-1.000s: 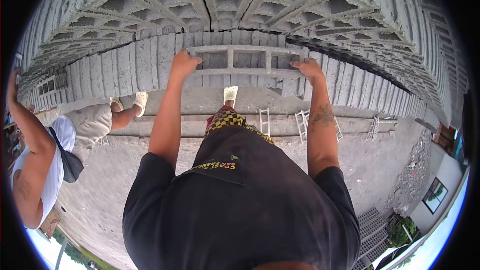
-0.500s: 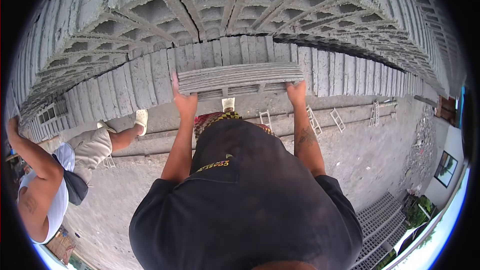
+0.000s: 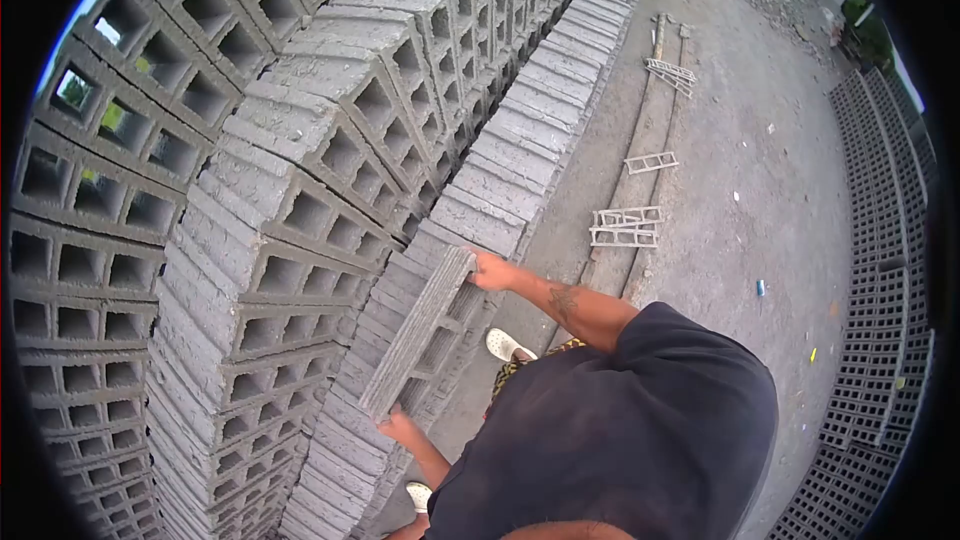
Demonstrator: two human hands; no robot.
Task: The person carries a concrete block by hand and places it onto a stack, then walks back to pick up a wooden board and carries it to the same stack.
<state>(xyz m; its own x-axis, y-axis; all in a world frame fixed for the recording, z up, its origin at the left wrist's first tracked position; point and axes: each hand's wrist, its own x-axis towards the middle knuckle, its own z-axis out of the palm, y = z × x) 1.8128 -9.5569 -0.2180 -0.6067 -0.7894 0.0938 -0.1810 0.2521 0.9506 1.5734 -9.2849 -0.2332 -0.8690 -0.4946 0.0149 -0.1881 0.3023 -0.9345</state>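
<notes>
A grey hollow concrete block (image 3: 418, 340) with a ridged long face is held between my two hands, overlapping the low row of blocks (image 3: 515, 165) in this view. My right hand (image 3: 490, 268) grips its far upper end, fingers curled round the edge. At the lower, nearer end, my left hand (image 3: 400, 427) is closed on the corner, its fingertips partly hidden by the block. The block's hollow openings face my body.
A tall stack of hollow blocks (image 3: 290, 210) rises beyond the low row. Ladder-shaped grey frames (image 3: 625, 227) lie along planks (image 3: 645, 130) on the ground to the right. More stacked hollow blocks (image 3: 880, 240) stand at far right. My light clogs (image 3: 508, 345) are beside the row.
My view has swung to the right, and the other person at left is out of view. Both hands still grip the block, which now appears slanted in view.
</notes>
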